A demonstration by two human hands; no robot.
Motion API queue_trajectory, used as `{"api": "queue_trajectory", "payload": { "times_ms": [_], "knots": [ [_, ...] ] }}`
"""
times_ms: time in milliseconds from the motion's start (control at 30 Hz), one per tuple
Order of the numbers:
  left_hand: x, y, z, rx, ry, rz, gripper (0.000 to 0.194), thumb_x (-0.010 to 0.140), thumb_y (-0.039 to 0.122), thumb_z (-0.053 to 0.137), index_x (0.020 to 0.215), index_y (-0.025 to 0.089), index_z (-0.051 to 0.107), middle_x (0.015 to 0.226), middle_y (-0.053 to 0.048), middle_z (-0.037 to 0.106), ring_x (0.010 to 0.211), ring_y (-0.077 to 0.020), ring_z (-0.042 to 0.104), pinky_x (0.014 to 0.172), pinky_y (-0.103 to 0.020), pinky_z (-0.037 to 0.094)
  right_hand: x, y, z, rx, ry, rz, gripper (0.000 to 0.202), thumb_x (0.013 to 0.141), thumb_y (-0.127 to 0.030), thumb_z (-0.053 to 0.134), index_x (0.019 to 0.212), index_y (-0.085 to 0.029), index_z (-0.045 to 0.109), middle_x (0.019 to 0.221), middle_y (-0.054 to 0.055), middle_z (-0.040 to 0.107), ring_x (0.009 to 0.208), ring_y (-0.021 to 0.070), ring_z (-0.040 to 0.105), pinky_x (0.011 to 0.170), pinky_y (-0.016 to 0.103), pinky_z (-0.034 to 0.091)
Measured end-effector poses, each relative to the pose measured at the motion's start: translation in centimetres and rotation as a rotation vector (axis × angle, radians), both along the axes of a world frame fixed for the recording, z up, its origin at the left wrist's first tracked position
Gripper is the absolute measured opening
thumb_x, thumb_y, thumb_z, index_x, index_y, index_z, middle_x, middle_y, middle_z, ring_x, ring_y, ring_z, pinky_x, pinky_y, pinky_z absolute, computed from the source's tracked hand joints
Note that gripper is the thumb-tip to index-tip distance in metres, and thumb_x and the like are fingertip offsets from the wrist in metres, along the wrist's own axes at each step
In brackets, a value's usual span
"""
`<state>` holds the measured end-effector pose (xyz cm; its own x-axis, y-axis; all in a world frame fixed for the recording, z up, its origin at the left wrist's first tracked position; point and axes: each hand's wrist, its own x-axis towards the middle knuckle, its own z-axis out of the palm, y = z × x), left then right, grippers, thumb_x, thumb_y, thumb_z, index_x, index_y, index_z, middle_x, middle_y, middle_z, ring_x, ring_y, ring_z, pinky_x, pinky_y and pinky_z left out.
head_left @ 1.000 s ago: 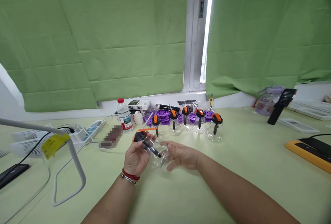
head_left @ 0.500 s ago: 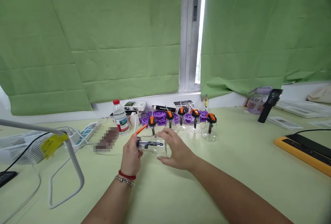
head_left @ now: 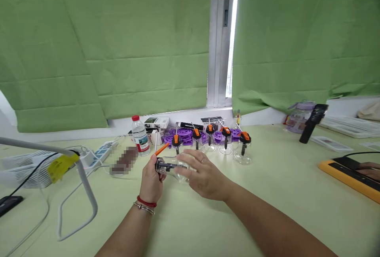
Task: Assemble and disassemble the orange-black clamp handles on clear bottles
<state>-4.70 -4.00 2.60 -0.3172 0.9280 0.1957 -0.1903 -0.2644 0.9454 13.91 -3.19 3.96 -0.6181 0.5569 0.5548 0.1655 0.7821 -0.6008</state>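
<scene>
A clear glass bottle [head_left: 180, 176] with a black collar and a dark rod inside lies on its side between my hands. My left hand [head_left: 151, 176] is closed round its collar end, on the left, where an orange lever and a pale thin tube stick out past the thumb. My right hand [head_left: 204, 174], wearing a ring, lies over the body of the bottle from the right, its fingers curled across the glass and hiding part of it. Just behind stand several similar glass bottles [head_left: 242, 157] with black and orange tops.
Behind the bottles are purple plastic parts [head_left: 185, 135] and boxes [head_left: 157, 122]. A water bottle [head_left: 140, 138] and power strip [head_left: 102, 152] stand left, near a grey metal frame [head_left: 89, 186]. Another person's hand [head_left: 369, 169] rests by a yellow-edged device [head_left: 341, 172] at right.
My right hand has slid from the bottle's base over its side, fingers now across the glass. My left hand keeps its grip. Another person's hand has appeared at the right edge.
</scene>
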Motion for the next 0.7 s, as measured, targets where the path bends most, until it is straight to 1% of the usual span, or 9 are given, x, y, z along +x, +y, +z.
{"api": "queue_trajectory", "payload": {
  "times_ms": [67, 133, 200, 267, 433, 500, 600, 667, 700],
  "knots": [
    [0.1, -0.1, 0.0, 0.007, 0.022, 0.006, 0.039, 0.080, 0.050, 0.046, 0.057, 0.019, 0.044, 0.048, 0.006, 0.034, 0.042, -0.0068, 0.030, 0.039, -0.020, 0.024, 0.0, -0.1, 0.0, -0.024, 0.046, -0.021, 0.066, 0.068, -0.047, 0.067, 0.128, -0.030, 0.043, 0.140, 0.008, 0.034, 0.130, 0.0291, 0.025, 0.104, 0.048, 0.025],
    [0.3, -0.3, 0.0, 0.007, 0.069, 0.000, 0.035, 0.079, 0.048, 0.049, 0.060, 0.018, 0.046, 0.051, 0.006, 0.037, 0.045, -0.0069, 0.032, 0.041, -0.019, 0.025, 0.0, 0.2, -0.2, -0.360, 0.135, -0.098, 0.075, 0.070, -0.056, 0.061, 0.133, -0.027, 0.034, 0.138, 0.013, 0.034, 0.123, 0.0297, 0.038, 0.093, 0.047, 0.038],
    [0.4, -0.5, 0.1, -0.001, 0.101, -0.013, 0.033, 0.078, 0.046, 0.051, 0.062, 0.018, 0.047, 0.053, 0.006, 0.039, 0.046, -0.0071, 0.033, 0.041, -0.019, 0.026, 0.0, 0.5, -0.6, -0.734, 0.115, -0.079, 0.068, 0.077, -0.061, 0.049, 0.131, -0.021, 0.037, 0.125, 0.016, 0.047, 0.105, 0.0277, 0.053, 0.078, 0.043, 0.048],
    [0.5, -0.4, 0.1, -0.019, 0.111, -0.008, 0.033, 0.078, 0.046, 0.052, 0.061, 0.019, 0.046, 0.052, 0.006, 0.038, 0.046, -0.0075, 0.033, 0.041, -0.019, 0.026, 0.0, 0.7, -0.9, -0.841, 0.028, -0.044, 0.067, 0.074, -0.061, 0.052, 0.125, -0.018, 0.046, 0.111, 0.015, 0.056, 0.093, 0.0252, 0.058, 0.074, 0.041, 0.049],
    [0.5, -0.4, 0.4, -0.054, 0.125, 0.029, 0.039, 0.081, 0.048, 0.046, 0.055, 0.020, 0.039, 0.046, 0.006, 0.033, 0.042, -0.0082, 0.029, 0.040, -0.021, 0.024, 0.1, -0.3, -0.3, -0.113, -0.025, -0.215, 0.082, 0.052, -0.046, 0.079, 0.126, -0.027, 0.048, 0.126, 0.011, 0.043, 0.119, 0.0301, 0.038, 0.100, 0.048, 0.030],
    [0.6, -0.6, 0.5, -0.043, 0.137, 0.042, 0.040, 0.082, 0.049, 0.043, 0.055, 0.020, 0.040, 0.045, 0.006, 0.033, 0.041, -0.0085, 0.029, 0.039, -0.021, 0.024, 0.1, -0.5, 0.1, -0.066, -0.009, -0.202, 0.081, 0.054, -0.048, 0.077, 0.127, -0.028, 0.047, 0.134, 0.011, 0.036, 0.126, 0.0319, 0.029, 0.102, 0.050, 0.025],
    [0.9, -0.9, 0.6, -0.010, 0.157, 0.045, 0.039, 0.082, 0.049, 0.044, 0.057, 0.020, 0.042, 0.046, 0.006, 0.036, 0.043, -0.0085, 0.033, 0.040, -0.021, 0.026, 0.1, 0.0, 0.1, -0.541, 0.095, -0.191, 0.071, 0.070, -0.060, 0.058, 0.131, -0.028, 0.041, 0.136, 0.012, 0.035, 0.120, 0.0290, 0.041, 0.090, 0.045, 0.041],
    [0.9, -0.8, 0.4, 0.000, 0.151, 0.027, 0.038, 0.081, 0.048, 0.047, 0.057, 0.019, 0.042, 0.047, 0.006, 0.037, 0.043, -0.0080, 0.034, 0.041, -0.020, 0.027, 0.1, 0.6, -0.3, -0.863, 0.102, -0.127, 0.063, 0.078, -0.061, 0.045, 0.129, -0.024, 0.041, 0.124, 0.014, 0.048, 0.104, 0.0261, 0.055, 0.076, 0.040, 0.048],
    [0.9, -0.7, 0.3, -0.003, 0.143, 0.018, 0.037, 0.080, 0.048, 0.049, 0.057, 0.019, 0.042, 0.047, 0.006, 0.037, 0.043, -0.0078, 0.034, 0.041, -0.020, 0.027, 0.1, 0.7, -0.5, -0.924, 0.072, -0.100, 0.061, 0.079, -0.060, 0.044, 0.126, -0.022, 0.043, 0.116, 0.014, 0.053, 0.096, 0.0253, 0.058, 0.072, 0.040, 0.049]
  ]
}}
